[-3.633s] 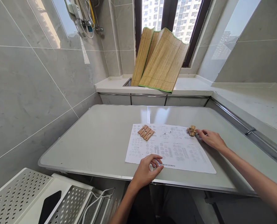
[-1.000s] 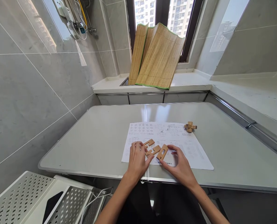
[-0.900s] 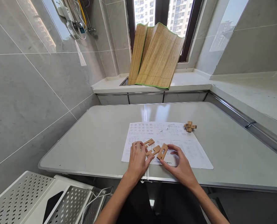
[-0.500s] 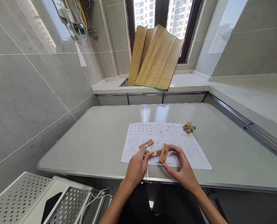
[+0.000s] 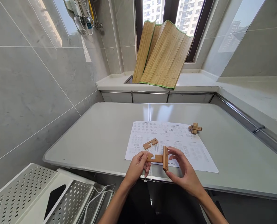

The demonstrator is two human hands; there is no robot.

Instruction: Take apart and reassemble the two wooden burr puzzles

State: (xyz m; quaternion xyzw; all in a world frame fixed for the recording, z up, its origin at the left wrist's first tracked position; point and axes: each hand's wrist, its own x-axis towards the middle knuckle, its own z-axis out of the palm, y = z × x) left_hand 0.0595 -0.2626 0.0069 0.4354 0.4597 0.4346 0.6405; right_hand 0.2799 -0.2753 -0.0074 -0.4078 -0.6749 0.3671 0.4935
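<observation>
Two hands (image 5: 138, 164) holding wooden pieces (image 5: 166, 158), printed sheet (image 5: 173, 144), lettering (image 5: 173, 165) illegibly small

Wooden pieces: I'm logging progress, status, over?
Left hand grips notched piece. Right hand holds second piece crosswise at its end, insertion unclear. Third piece lies on printed sheet; block cross at sheet's far right corner, beyond both hands.

Left hand (image 5: 136, 167) opposite curved right hand (image 5: 186, 175)

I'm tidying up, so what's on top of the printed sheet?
A loose notched wooden piece lies on the sheet; a wooden cross overlaps its far-right corner. Anything printed beneath is hidden.
</observation>
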